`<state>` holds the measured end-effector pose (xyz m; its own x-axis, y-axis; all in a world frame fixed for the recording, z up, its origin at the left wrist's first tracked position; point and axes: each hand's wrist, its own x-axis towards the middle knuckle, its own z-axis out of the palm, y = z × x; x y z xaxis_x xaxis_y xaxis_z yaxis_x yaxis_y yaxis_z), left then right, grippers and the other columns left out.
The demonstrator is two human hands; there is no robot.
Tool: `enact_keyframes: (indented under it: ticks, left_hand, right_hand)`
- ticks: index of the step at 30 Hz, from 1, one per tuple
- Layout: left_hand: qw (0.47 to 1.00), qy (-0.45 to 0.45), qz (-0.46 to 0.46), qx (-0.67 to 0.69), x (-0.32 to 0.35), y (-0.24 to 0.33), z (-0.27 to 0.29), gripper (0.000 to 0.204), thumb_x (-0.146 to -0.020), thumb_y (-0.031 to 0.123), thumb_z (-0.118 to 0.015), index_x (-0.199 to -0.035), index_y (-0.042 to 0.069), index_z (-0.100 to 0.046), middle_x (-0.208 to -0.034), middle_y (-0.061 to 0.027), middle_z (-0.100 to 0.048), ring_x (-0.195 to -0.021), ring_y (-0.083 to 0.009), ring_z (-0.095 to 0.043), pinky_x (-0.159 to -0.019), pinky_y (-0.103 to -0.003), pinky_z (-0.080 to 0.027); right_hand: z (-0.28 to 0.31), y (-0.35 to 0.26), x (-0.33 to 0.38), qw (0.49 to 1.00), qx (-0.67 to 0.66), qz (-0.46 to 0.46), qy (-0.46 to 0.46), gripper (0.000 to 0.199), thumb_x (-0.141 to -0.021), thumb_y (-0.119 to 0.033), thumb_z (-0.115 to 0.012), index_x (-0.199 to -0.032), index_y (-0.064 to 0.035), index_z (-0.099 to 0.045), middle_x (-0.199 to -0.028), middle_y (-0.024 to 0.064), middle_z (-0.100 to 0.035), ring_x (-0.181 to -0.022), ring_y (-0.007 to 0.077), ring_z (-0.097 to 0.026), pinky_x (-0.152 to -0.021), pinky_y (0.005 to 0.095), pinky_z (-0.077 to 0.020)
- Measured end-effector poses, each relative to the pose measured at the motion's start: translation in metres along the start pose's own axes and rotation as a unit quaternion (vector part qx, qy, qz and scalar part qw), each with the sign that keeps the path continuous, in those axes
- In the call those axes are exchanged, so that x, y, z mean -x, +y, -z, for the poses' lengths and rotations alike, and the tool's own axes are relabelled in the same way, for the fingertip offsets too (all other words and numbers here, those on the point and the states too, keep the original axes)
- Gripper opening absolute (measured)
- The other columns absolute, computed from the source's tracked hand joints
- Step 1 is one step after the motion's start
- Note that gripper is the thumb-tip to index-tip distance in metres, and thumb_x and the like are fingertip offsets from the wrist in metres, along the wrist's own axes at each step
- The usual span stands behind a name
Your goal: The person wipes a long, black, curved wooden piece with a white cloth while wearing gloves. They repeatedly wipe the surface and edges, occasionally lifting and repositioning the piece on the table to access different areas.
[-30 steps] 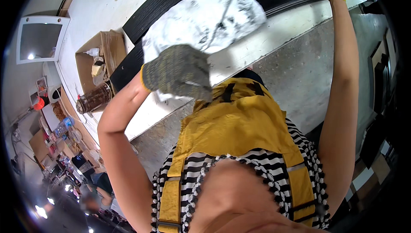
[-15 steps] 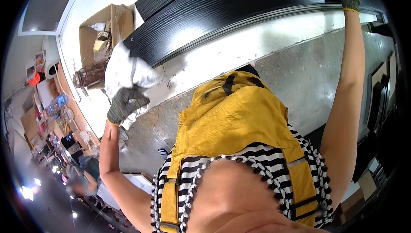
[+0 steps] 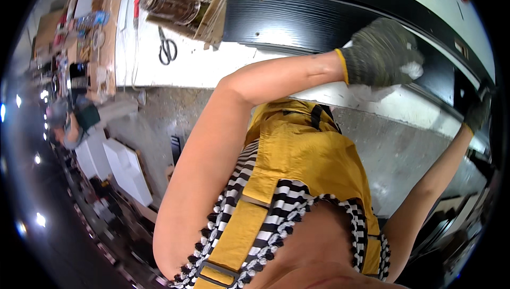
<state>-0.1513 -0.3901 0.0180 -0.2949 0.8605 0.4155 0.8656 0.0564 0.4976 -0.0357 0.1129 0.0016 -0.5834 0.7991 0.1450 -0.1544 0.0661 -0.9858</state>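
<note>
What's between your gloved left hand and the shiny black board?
A white cloth, mostly hidden: the head view shows its edges poking out from under the left hand.

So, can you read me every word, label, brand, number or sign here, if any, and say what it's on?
None can be read.
Black board: no lettering shows.
Yellow apron: none shows.
Plastic bottle, upper left: any print is too small and blurred.

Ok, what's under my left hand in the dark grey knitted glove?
A crumpled white cloth pokes out from under your left hand, over a glossy black wood-grain board. The board surface they cover can't be seen.
</note>
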Motion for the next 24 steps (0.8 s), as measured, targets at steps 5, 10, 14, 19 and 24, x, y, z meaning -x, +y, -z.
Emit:
enact_keyframes:
  ticks: [5,10,14,19,24]
  left_hand:
    - [0.992,0.048,0.042,-0.112,-0.021,0.000,-0.012,0.033,-0.086,0.021,-0.069,-0.119,0.020,-0.065,-0.129,-0.0083,-0.058,-0.119,-0.0243,-0.056,-0.110,-0.041,-0.037]
    - [0.960,0.131,0.155,-0.193,0.071,-0.039,0.046,0.029,-0.085,0.022,-0.069,-0.114,0.021,-0.068,-0.127,-0.0073,-0.061,-0.118,-0.0269,-0.058,-0.110,-0.047,-0.038]
    - [0.941,0.236,0.237,-0.053,0.156,-0.073,0.096,0.031,-0.090,0.012,-0.065,-0.121,0.010,-0.064,-0.130,-0.0113,-0.060,-0.119,-0.0248,-0.058,-0.107,-0.037,-0.043]
    - [0.879,0.148,0.436,-0.121,0.223,-0.079,0.030,0.034,-0.096,0.013,-0.059,-0.128,0.002,-0.056,-0.104,-0.0110,-0.067,-0.092,-0.0192,-0.063,-0.082,-0.032,-0.053]
    - [0.774,0.376,0.504,0.071,0.215,-0.058,0.004,0.034,-0.099,0.021,-0.059,-0.126,0.002,-0.056,-0.098,-0.0091,-0.066,-0.089,-0.0163,-0.062,-0.078,-0.030,-0.051]
  right_hand:
    - [0.031,-0.002,-0.007,0.963,0.235,0.094,-0.091,0.073,-0.100,-0.051,-0.045,-0.150,-0.0006,-0.033,-0.156,0.0116,-0.035,-0.144,0.0255,-0.030,-0.120,0.0376,-0.0164]
    - [0.070,0.013,-0.021,0.795,0.543,0.257,-0.089,0.068,-0.102,-0.051,-0.039,-0.148,-0.0010,-0.040,-0.152,0.0117,-0.041,-0.141,0.0252,-0.036,-0.118,0.0363,-0.0202]
    - [0.027,0.003,-0.010,0.997,0.065,0.032,0.017,0.063,-0.100,-0.047,-0.046,-0.139,0.0024,-0.050,-0.143,0.0145,-0.052,-0.135,0.0254,-0.045,-0.114,0.0380,-0.0291]
    - [0.013,-0.001,0.002,0.996,0.084,0.028,0.016,0.055,-0.102,-0.037,-0.041,-0.142,0.0010,-0.048,-0.147,0.0141,-0.047,-0.139,0.0250,-0.040,-0.115,0.0382,-0.0263]
    - [0.014,-0.004,0.001,0.997,0.080,0.008,0.007,0.049,-0.104,-0.028,-0.035,-0.144,-0.0003,-0.045,-0.151,0.0138,-0.043,-0.142,0.0245,-0.036,-0.117,0.0384,-0.0234]
